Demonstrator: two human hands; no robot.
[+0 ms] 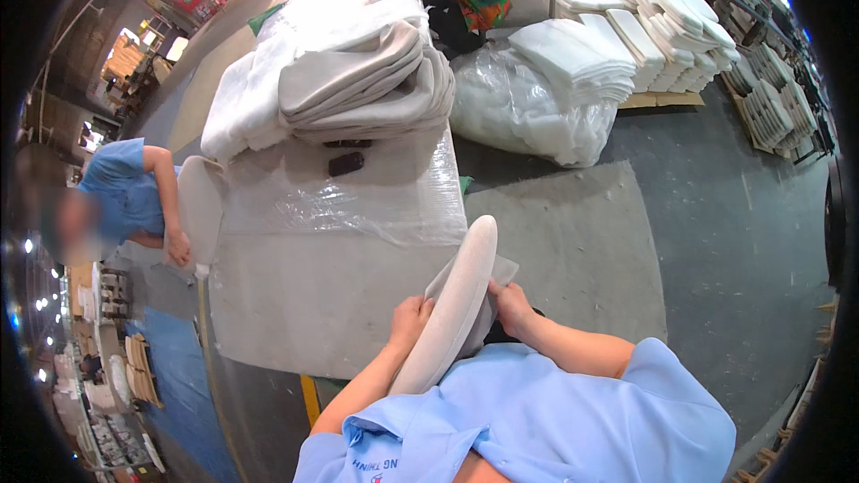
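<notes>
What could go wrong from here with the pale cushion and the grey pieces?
The curved pale cushion might slip if the left hand or right hand loosens, since it is held on edge between them. The grey fabric flap beside the right hand might crease. A knock could slide the unevenly stacked grey pieces.

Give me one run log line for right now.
left hand: at pale cushion's left side | right hand: at grey fabric | grey pads: piled on table

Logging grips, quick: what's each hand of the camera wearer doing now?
Left hand: closed, holding the left side of the pale pad.
Right hand: closed, holding grey fabric at the pad's right side.
</notes>
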